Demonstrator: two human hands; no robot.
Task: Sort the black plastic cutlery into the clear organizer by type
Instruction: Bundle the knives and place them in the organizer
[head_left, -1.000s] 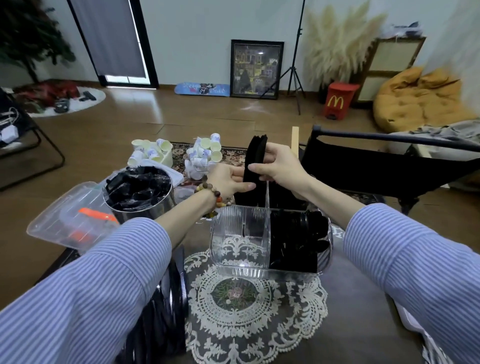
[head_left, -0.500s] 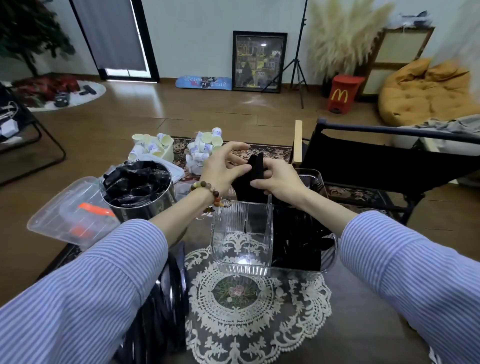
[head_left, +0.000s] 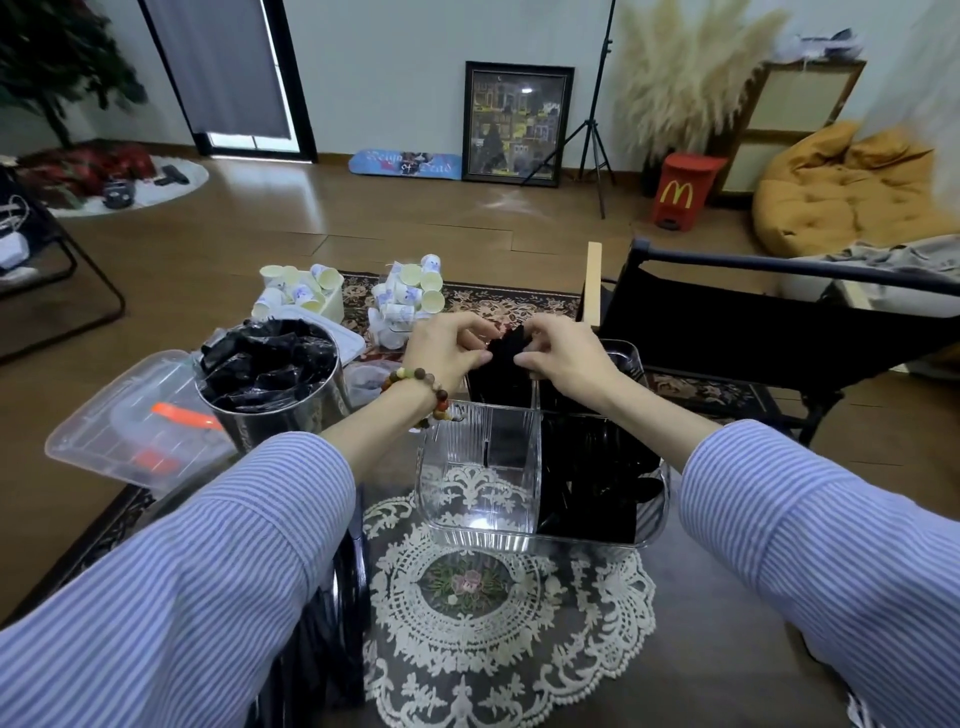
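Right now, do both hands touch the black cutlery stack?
Touching. The head view shows the left hand and right hand pinching the black cutlery stack from either side.

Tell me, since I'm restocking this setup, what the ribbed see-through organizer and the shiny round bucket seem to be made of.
The ribbed see-through organizer looks like clear hard plastic, possibly acrylic: the lace doily shows through its glossy fluted walls. The shiny round bucket appears to be polished metal, likely stainless steel, judging by its mirror-like silver side.
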